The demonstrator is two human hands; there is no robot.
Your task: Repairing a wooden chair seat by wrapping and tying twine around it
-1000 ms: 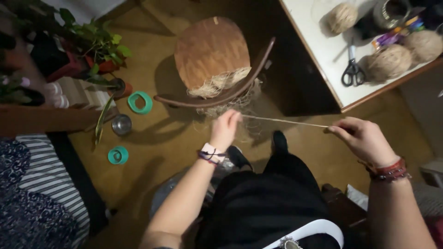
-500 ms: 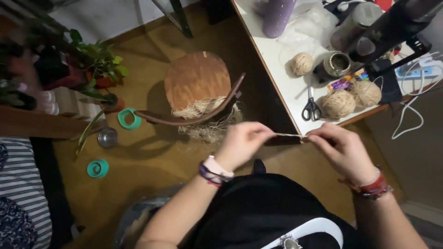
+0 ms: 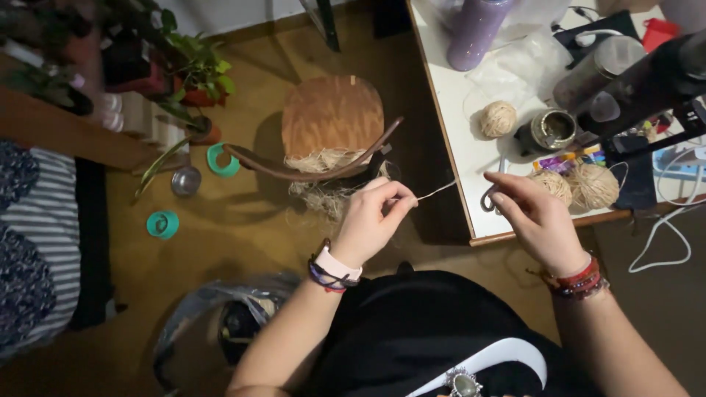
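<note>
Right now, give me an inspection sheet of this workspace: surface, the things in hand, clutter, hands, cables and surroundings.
Surface: white table at right, wooden floor below.
Things in hand: thin pale string stretched between both hands; wooden chair with loose fibre hanging at its front edge.
Clutter: twine balls, scissors, purple bottle, small metal pot, plastic wrap.
Hands: left hand has a pinch grip on the string; right hand pinches its other end near the table edge.
Cables: white cable trailing off the table.
Surroundings: potted plants, two teal tape rolls, striped fabric, plastic bag on the floor.
</note>
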